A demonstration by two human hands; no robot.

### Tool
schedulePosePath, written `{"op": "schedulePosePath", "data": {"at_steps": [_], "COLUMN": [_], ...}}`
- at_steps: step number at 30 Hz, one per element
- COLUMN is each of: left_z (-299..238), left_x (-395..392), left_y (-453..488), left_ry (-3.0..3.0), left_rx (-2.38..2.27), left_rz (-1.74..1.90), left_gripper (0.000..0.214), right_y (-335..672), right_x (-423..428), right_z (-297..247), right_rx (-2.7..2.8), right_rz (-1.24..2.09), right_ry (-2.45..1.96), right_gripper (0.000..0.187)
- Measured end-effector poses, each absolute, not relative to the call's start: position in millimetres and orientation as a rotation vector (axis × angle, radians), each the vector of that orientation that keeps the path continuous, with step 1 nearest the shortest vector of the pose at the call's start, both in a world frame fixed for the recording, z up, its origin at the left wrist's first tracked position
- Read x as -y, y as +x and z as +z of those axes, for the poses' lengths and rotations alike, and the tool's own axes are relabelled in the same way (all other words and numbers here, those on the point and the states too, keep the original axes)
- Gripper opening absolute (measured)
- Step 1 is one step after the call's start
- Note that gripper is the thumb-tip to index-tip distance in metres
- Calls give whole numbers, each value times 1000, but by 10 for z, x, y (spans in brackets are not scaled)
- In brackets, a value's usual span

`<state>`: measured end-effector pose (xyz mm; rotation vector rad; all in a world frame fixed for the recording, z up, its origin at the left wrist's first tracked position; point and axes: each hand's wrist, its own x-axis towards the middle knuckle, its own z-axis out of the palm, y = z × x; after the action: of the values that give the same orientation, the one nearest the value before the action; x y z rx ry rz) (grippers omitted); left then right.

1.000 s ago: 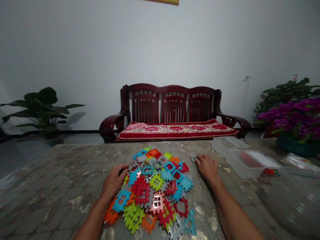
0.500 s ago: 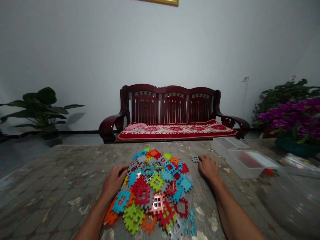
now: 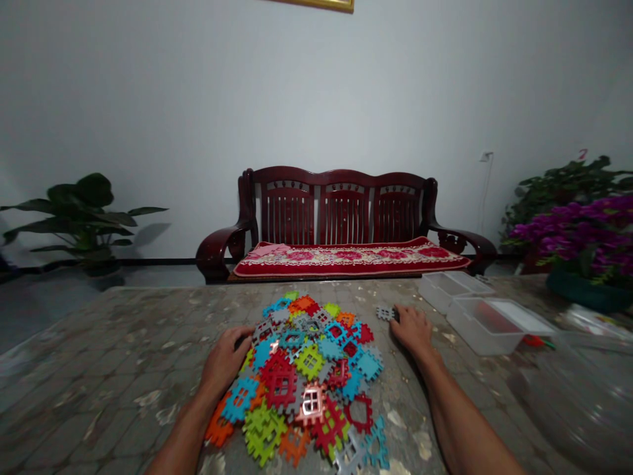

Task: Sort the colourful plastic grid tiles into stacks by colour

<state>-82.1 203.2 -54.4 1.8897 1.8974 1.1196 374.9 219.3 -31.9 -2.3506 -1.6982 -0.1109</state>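
Note:
A heap of flat, toothed plastic tiles (image 3: 306, 369) in red, blue, green, orange and grey lies in the middle of the stone-patterned table (image 3: 119, 369). My left hand (image 3: 225, 361) rests flat against the heap's left edge, fingers spread over a few tiles. My right hand (image 3: 412, 328) lies palm down on the table to the right of the heap. Its fingertips touch a single grey tile (image 3: 384, 313) that sits apart from the pile.
Two clear plastic boxes (image 3: 487, 320) stand at the right of the table, with a small red and green object beside them. A dark wooden bench (image 3: 341, 227) with a red cushion is behind the table. Potted plants stand at far left and far right.
My right hand has shifted slightly to the right, leaving the grey tile more exposed at its fingertips. The left hand and the heap have stayed put.

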Motion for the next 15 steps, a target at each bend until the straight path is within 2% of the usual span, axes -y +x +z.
{"op": "schedulePosePath", "data": {"at_steps": [15], "left_z": [-586], "left_x": [-2046], "left_y": [-840], "left_ry": [1883], "left_rx": [-1904], "left_rz": [1132], "left_gripper": [37], "right_y": [3875], "right_x": [-2329], "right_z": [-384], "right_rx": [1873], "right_rz": [34], "right_ry": [-2180], "right_gripper": [51]}}
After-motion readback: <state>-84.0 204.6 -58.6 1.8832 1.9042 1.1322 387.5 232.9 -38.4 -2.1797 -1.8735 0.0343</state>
